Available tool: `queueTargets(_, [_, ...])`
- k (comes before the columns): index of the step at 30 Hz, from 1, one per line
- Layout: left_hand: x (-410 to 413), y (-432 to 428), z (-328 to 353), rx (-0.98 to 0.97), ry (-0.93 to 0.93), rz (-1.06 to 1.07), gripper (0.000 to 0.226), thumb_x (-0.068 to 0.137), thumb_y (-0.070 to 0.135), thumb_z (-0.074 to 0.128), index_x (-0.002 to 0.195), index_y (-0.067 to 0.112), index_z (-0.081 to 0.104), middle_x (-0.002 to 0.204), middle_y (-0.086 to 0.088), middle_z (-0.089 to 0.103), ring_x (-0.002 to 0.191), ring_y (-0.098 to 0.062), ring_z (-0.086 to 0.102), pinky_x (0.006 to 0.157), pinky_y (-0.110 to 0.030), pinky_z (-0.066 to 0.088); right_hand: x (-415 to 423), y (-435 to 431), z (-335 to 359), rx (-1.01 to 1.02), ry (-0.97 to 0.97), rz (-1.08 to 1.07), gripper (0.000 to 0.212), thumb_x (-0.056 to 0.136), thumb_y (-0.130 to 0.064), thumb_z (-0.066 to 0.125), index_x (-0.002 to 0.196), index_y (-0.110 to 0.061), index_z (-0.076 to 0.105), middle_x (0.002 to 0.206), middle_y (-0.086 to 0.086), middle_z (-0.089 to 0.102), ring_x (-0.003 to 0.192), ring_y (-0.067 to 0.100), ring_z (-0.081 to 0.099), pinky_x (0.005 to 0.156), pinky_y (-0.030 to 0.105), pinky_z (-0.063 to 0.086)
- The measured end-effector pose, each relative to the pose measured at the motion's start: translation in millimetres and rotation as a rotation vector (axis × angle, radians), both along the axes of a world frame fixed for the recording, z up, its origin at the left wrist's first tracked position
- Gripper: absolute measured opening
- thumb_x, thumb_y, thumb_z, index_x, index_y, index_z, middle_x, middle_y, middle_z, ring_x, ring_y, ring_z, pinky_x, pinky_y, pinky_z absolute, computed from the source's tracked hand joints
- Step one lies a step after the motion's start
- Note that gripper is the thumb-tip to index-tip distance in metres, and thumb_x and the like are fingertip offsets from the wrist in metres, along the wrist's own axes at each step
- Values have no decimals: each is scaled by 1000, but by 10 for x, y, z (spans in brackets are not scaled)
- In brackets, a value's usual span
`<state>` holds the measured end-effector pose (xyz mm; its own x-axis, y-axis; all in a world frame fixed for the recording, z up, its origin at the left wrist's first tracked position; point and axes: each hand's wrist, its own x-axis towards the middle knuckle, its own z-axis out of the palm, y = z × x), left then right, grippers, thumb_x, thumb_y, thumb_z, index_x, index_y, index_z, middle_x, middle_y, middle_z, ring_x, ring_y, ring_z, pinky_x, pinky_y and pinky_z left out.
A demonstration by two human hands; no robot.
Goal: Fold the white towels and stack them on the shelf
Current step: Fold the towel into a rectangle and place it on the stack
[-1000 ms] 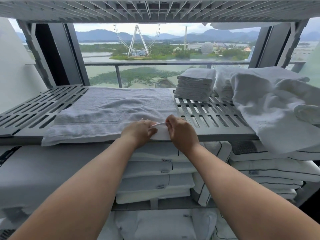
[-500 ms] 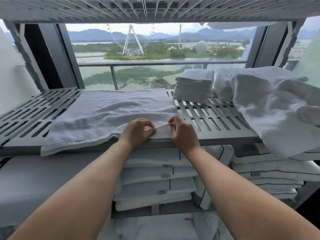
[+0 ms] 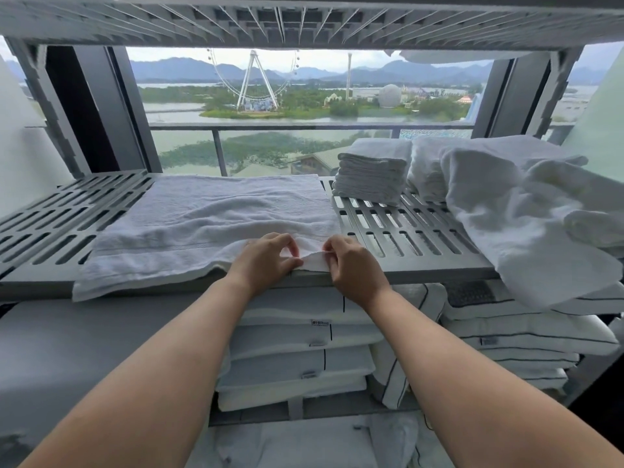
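While the white towel (image 3: 209,217) is lying spread flat across the middle of the slatted grey shelf (image 3: 398,231), its near hem is hanging slightly over the shelf's front edge. Both hands are working at the towel's near right corner, right at that front edge. The left hand (image 3: 263,261) is pinching the cloth between thumb and curled fingers, and the right hand (image 3: 354,268) is pinching a raised fold of the same corner just beside it. Toward the back right of the shelf a neat stack of folded towels (image 3: 371,173) is sitting. A loose heap of unfolded towels (image 3: 526,211) is filling the right end and drooping over the front edge. Piped white pillows (image 3: 297,359) are lying stacked on the level below.
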<state>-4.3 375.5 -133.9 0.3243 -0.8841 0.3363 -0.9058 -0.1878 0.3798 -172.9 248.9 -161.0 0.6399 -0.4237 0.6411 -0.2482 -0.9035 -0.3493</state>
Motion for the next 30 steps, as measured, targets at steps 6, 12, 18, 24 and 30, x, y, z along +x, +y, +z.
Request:
queueTargets(6, [-24, 24, -100, -100, -81, -23, 25, 92, 36, 67, 107, 20, 56, 130, -5, 57, 117, -27, 56, 101, -44, 41, -11, 55, -81, -83, 25, -1, 6, 99, -12, 45, 102, -9, 48, 101, 10, 54, 91, 29, 53, 71, 42, 47])
queueTargets(12, [-2, 26, -107, -86, -124, -43, 24, 93, 36, 67, 102, 14, 60, 130, -9, 58, 117, -31, 57, 99, -48, 44, -64, 72, -65, -197, 135, 20, 14, 80, -7, 51, 94, -4, 50, 101, 13, 48, 94, 29, 47, 67, 40, 51])
queueTargets(18, [47, 114, -63, -19, -144, -123, 28, 94, 46, 61, 103, 19, 59, 125, -4, 60, 109, -27, 58, 98, -44, 43, -76, 57, -43, -208, 184, 28, 16, 90, -17, 53, 101, -5, 49, 106, 13, 50, 96, 31, 50, 69, 40, 49])
queueTargets(24, [8, 196, 11, -130, -328, -132, 19, 90, 35, 72, 93, 16, 70, 106, -1, 67, 98, -25, 63, 76, -40, 55, 3, 100, 50, 3, 114, -61, 16, 86, 3, 48, 96, -6, 57, 105, 14, 53, 102, 30, 49, 85, 41, 49])
queueTargets(30, [-112, 164, 17, -147, -441, -1, 26, 96, 45, 59, 95, 22, 71, 96, 4, 72, 84, -25, 70, 65, -37, 55, -43, 199, 75, -148, 120, -162, 10, 79, -3, 55, 83, -6, 63, 95, 10, 57, 98, 30, 50, 90, 42, 46])
